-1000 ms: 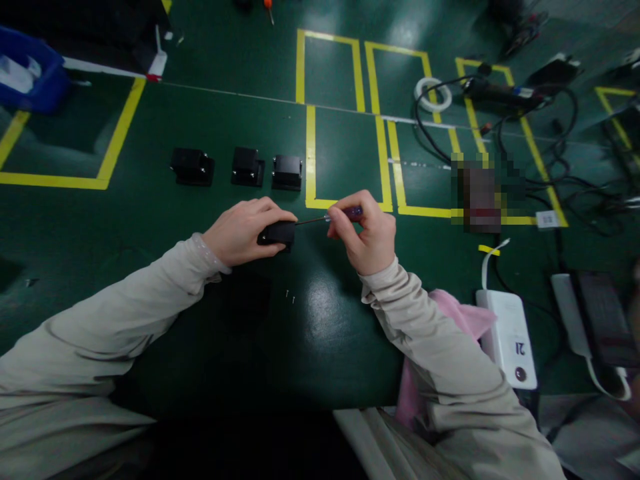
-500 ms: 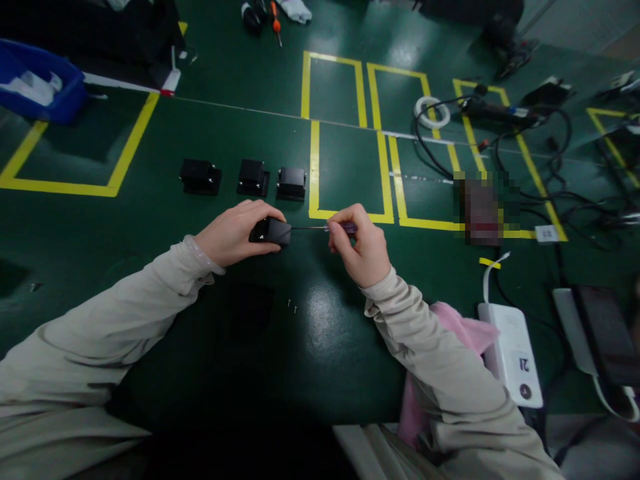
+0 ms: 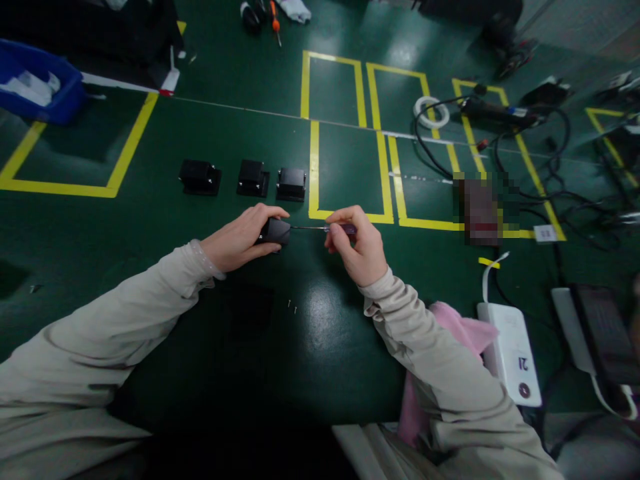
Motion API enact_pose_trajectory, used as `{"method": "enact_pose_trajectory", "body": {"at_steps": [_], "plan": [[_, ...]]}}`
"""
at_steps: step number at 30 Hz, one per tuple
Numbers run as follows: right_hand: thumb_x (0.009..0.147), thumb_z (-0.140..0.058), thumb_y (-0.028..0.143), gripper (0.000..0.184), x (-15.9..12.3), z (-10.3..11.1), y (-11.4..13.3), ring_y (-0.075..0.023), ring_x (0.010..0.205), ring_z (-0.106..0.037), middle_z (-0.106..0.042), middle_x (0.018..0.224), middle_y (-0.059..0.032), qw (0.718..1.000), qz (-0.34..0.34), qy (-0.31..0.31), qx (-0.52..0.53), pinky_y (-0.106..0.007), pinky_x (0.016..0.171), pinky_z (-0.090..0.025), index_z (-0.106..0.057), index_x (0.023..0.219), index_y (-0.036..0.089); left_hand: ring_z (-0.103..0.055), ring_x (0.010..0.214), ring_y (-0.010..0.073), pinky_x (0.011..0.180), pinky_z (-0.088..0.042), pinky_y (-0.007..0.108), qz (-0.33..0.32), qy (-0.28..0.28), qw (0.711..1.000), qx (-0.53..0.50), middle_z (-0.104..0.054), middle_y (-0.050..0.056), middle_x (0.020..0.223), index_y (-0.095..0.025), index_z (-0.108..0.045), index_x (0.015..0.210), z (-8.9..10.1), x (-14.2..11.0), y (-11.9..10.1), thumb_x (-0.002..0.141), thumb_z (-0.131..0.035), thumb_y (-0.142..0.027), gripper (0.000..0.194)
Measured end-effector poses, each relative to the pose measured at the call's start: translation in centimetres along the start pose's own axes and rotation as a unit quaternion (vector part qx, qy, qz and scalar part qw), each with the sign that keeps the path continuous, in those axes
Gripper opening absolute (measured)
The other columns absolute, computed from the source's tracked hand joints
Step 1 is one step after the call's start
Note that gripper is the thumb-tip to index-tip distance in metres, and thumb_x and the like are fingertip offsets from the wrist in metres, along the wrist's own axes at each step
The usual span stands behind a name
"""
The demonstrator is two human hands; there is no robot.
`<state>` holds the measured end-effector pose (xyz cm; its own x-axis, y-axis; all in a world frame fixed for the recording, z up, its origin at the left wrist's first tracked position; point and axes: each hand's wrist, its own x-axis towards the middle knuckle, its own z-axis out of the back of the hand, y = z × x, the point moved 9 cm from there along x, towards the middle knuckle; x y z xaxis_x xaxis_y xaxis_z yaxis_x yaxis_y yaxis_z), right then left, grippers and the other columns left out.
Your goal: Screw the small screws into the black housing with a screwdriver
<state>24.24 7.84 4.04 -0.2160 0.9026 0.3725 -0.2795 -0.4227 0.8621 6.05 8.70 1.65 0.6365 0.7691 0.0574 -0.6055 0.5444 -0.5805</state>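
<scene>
My left hand (image 3: 241, 235) is closed round a small black block-shaped part (image 3: 276, 231), thumb below and fingers above; its left portion is hidden in the hand. My right hand (image 3: 359, 243) pinches the handle of a screwdriver (image 3: 310, 228). The thin shaft points left and its tip meets the right side of the black part. Two tiny screws (image 3: 292, 307) lie on the green table below the hands. Beyond my left hand stand three similar black parts, the left one (image 3: 199, 177), the middle one (image 3: 253, 177) and the right one (image 3: 291, 183).
Yellow tape rectangles (image 3: 314, 170) mark the tabletop. At the far left is a blue bin (image 3: 67, 100). An orange screwdriver (image 3: 275, 23) lies at the back. Black cables (image 3: 537, 193) and a white power bank (image 3: 513, 353) are on the right, beside a pink cloth (image 3: 460, 327).
My left hand has shifted slightly on the black part, with its fingers drawn a little differently. The fingers of my right hand have turned slightly on the screwdriver handle.
</scene>
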Motion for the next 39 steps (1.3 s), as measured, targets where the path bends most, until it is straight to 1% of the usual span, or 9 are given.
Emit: {"method": "enact_pose_trajectory", "body": {"at_steps": [5,10,15,22,25,28,30,34,39], "plan": [[0.097,-0.056,0.035,0.016,-0.03,0.16,-0.20,-0.0052,0.052,-0.057,-0.059,0.064,0.0069,1.000,-0.014,-0.005,-0.007,-0.021,0.056,-0.049,-0.055,0.092,0.020,-0.056,0.124,0.0268,0.110,-0.046,0.047,-0.012,-0.002,1.000,-0.003,-0.054,0.013,0.137,-0.017,-0.038,0.145,0.09,-0.03,-0.12,0.096,-0.054,-0.035,0.055],[0.098,-0.056,0.036,0.018,-0.02,0.14,-0.01,-0.0049,0.048,-0.055,-0.058,0.060,0.0077,1.000,-0.021,-0.005,-0.001,-0.019,0.051,-0.045,-0.053,0.088,0.021,-0.057,0.116,0.0260,0.105,-0.048,0.046,-0.027,0.000,1.000,-0.006,-0.059,0.010,0.124,-0.019,-0.054,0.127,-0.10,0.20,-0.29,0.095,-0.054,-0.036,0.036],[0.099,-0.055,0.038,0.022,-0.01,0.15,-0.11,-0.0051,0.045,-0.053,-0.056,0.054,0.0090,1.000,-0.014,-0.013,-0.004,-0.020,0.052,-0.044,-0.052,0.085,0.022,-0.057,0.113,0.0251,0.102,-0.050,0.044,-0.042,-0.027,0.999,-0.003,-0.060,0.010,0.118,-0.018,-0.057,0.119,-0.01,0.36,-0.47,0.096,-0.055,-0.038,0.031],[0.099,-0.053,0.033,0.014,0.10,0.20,-0.67,-0.0059,0.050,-0.059,-0.061,0.067,0.0065,1.000,-0.006,-0.015,0.008,-0.021,0.054,-0.048,-0.054,0.105,0.020,-0.057,0.114,0.0244,0.102,-0.049,0.043,-0.037,-0.023,0.999,0.001,-0.060,0.010,0.119,-0.019,-0.056,0.119,-0.10,0.35,-0.32,0.096,-0.056,-0.038,0.029],[0.099,-0.055,0.037,0.018,0.17,0.53,-0.57,-0.0057,0.049,-0.057,-0.059,0.063,0.0063,1.000,-0.007,-0.018,-0.015,-0.021,0.053,-0.046,-0.056,0.095,0.020,-0.057,0.113,0.0242,0.101,-0.049,0.042,-0.042,-0.025,0.999,0.001,-0.060,0.009,0.119,-0.019,-0.056,0.118,-0.07,0.34,-0.36,0.097,-0.056,-0.036,0.028],[0.101,-0.051,0.042,0.027,0.16,0.69,-0.46,-0.0054,0.044,-0.050,-0.051,0.054,0.0081,0.998,-0.007,-0.016,-0.057,-0.022,0.052,-0.040,-0.058,0.086,0.020,-0.058,0.111,0.0240,0.098,-0.050,0.041,-0.058,-0.029,0.998,0.001,-0.060,0.009,0.117,-0.018,-0.055,0.117,-0.09,0.34,-0.47,0.096,-0.057,-0.034,0.026],[0.102,-0.049,0.040,0.024,0.12,0.72,-0.48,-0.0067,0.048,-0.052,-0.052,0.058,0.0075,0.998,-0.007,-0.015,-0.068,-0.024,0.054,-0.041,-0.059,0.094,0.020,-0.058,0.109,0.0237,0.096,-0.050,0.041,-0.071,-0.034,0.997,0.001,-0.060,0.008,0.116,-0.017,-0.055,0.117,-0.11,0.33,-0.56,0.096,-0.059,-0.034,0.026],[0.101,-0.049,0.036,0.022,0.07,0.92,-0.31,-0.0096,0.064,-0.060,-0.061,0.079,0.0015,0.998,0.003,-0.023,-0.063,-0.027,0.063,-0.046,-0.057,0.112,0.019,-0.059,0.107,0.0230,0.096,-0.050,0.040,-0.093,-0.043,0.995,-0.001,-0.061,0.008,0.114,-0.017,-0.054,0.116,-0.08,0.28,-0.79,0.096,-0.059,-0.031,0.025],[0.102,-0.049,0.044,0.030,0.17,0.86,0.06,-0.0088,0.064,-0.059,-0.059,0.069,0.0027,0.997,0.000,-0.010,-0.079,-0.026,0.064,-0.044,-0.061,0.091,0.018,-0.059,0.107,0.0223,0.095,-0.050,0.039,-0.098,-0.045,0.994,-0.001,-0.061,0.007,0.114,-0.018,-0.054,0.116,0.04,0.27,-0.96,0.096,-0.060,-0.030,0.024]]}}
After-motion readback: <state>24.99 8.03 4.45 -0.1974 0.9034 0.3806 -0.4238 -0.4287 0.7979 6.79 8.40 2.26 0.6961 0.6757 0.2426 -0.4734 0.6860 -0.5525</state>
